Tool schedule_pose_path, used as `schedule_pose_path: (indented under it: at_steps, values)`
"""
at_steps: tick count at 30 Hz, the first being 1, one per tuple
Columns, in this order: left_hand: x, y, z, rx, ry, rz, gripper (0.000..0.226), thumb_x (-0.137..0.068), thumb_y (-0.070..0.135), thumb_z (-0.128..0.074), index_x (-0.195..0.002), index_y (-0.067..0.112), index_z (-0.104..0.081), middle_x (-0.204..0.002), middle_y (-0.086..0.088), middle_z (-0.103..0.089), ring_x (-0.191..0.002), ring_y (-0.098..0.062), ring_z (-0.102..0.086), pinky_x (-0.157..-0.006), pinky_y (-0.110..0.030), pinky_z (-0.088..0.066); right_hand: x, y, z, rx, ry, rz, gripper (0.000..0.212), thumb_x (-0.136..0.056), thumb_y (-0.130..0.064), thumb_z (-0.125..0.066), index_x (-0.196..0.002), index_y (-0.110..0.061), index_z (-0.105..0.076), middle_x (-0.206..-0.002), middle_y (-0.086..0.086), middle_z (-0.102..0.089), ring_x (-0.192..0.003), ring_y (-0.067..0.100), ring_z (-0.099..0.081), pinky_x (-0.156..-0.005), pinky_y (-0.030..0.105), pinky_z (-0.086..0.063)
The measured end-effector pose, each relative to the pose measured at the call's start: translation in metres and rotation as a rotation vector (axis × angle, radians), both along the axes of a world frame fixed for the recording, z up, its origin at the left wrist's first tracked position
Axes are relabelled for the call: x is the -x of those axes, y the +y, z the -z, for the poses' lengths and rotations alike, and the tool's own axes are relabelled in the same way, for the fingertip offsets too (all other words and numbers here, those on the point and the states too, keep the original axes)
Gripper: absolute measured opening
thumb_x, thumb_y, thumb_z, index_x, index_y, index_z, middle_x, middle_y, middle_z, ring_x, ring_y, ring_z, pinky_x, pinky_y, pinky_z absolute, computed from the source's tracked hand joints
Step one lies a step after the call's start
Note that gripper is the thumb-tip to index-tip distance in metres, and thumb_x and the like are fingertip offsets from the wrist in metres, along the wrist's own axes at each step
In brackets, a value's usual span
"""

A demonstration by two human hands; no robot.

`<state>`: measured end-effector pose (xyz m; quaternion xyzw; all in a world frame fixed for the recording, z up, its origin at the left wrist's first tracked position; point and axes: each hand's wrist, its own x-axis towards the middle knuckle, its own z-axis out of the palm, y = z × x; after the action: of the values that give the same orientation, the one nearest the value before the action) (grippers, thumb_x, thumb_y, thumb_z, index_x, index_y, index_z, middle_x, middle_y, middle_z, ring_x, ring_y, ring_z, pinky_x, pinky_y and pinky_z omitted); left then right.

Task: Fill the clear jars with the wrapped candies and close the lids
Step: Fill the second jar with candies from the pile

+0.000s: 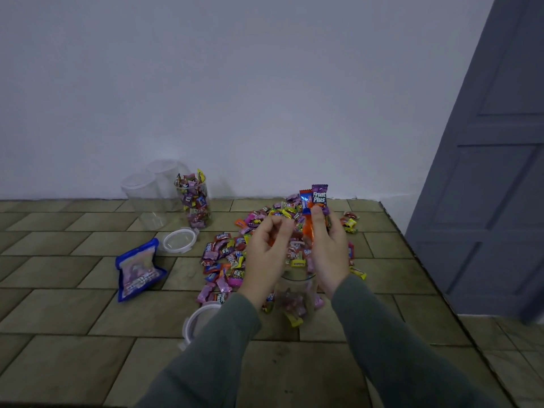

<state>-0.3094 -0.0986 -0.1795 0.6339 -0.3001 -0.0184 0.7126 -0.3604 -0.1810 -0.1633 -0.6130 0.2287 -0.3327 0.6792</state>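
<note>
Tiled floor [73, 304] bearing a candy heap [235, 254]; left of the heap, a blue pouch [138, 269] and lid [179, 240]; behind-left, a filled jar [195, 201], two empty jars [147, 198]

The person wears a long-sleeved top of plain grey-green soft fabric. The left sleeve [212, 346] and the right sleeve [391, 343] both reach the wrists, fit loosely, and show gentle folds. Both the left hand [266, 251] and right hand [331, 248] are bare, ungloved.

Open jar [295, 293] part-filled; candies [226, 254] strewn behind.
</note>
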Motion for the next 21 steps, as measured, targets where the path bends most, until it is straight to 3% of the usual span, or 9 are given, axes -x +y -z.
schedule_pose_path:
  at_steps: [3,7,11,14,16,19,21]
  values:
    - [-0.004,0.001,0.001,0.064,0.075,0.062,0.038,-0.096,0.042,-0.045,-0.104,0.011,-0.065,-0.099,0.000,-0.071,-0.100,-0.014,-0.066,-0.088,-0.023,-0.051,-0.002,-0.003,0.002,-0.014,0.014,0.003,0.100,-0.062,-0.087,-0.049,-0.138,-0.023,-0.048,-0.135,0.003,-0.056,-0.125,0.021,-0.053,-0.103,0.047,-0.046]
    - [-0.009,0.001,0.015,0.069,0.133,0.075,0.051,-0.096,0.047,-0.032,-0.111,0.011,-0.065,-0.114,-0.006,-0.069,-0.112,-0.016,-0.063,-0.097,-0.026,-0.048,-0.003,-0.007,0.004,-0.025,0.019,-0.001,0.077,-0.082,-0.070,-0.050,-0.139,-0.018,-0.048,-0.133,0.009,-0.057,-0.122,0.023,-0.055,-0.102,0.048,-0.047]
    - [-0.005,0.002,0.027,-0.008,0.396,0.129,0.079,-0.090,0.064,-0.020,-0.114,0.003,-0.064,-0.108,-0.013,-0.071,-0.100,-0.025,-0.068,-0.078,-0.029,-0.053,-0.005,-0.012,0.008,-0.039,0.007,-0.011,0.058,-0.093,-0.051,-0.049,-0.140,-0.017,-0.046,-0.124,0.006,-0.061,-0.112,0.018,-0.059,-0.095,0.038,-0.052]
    - [-0.001,0.003,0.031,-0.048,0.603,0.315,0.089,-0.092,0.064,-0.010,-0.111,-0.003,-0.064,-0.089,-0.013,-0.074,-0.076,-0.022,-0.072,-0.057,-0.028,-0.056,-0.003,-0.012,0.006,-0.041,0.003,-0.030,0.054,-0.096,-0.046,-0.049,-0.142,-0.020,-0.043,-0.120,0.004,-0.060,-0.097,0.011,-0.062,-0.065,0.017,-0.052]
    - [0.000,0.002,0.032,-0.027,0.621,0.318,0.089,-0.095,0.063,-0.009,-0.107,-0.005,-0.066,-0.082,-0.013,-0.073,-0.067,-0.021,-0.071,-0.054,-0.026,-0.055,-0.002,-0.013,0.005,-0.011,0.031,-0.066,0.054,-0.096,-0.046,-0.048,-0.143,-0.021,-0.041,-0.118,0.005,-0.059,-0.087,0.009,-0.061,-0.053,0.012,-0.046]
    - [0.002,-0.002,0.035,0.050,0.617,0.296,0.084,-0.096,0.060,-0.014,-0.098,-0.005,-0.067,-0.074,-0.013,-0.071,-0.061,-0.021,-0.069,-0.052,-0.027,-0.055,0.006,-0.014,0.003,0.143,0.067,-0.135,0.057,-0.095,-0.048,-0.048,-0.141,-0.015,-0.044,-0.114,0.006,-0.060,-0.082,0.006,-0.059,-0.055,0.010,-0.046]
    - [0.003,-0.004,0.036,0.084,0.635,0.284,0.081,-0.096,0.059,-0.017,-0.093,-0.004,-0.067,-0.071,-0.013,-0.070,-0.058,-0.021,-0.068,-0.051,-0.026,-0.055,0.014,-0.021,-0.001,0.366,0.089,-0.173,0.045,-0.095,-0.045,-0.048,-0.129,-0.016,-0.053,-0.104,-0.003,-0.063,-0.083,0.001,-0.058,-0.063,0.009,-0.045]
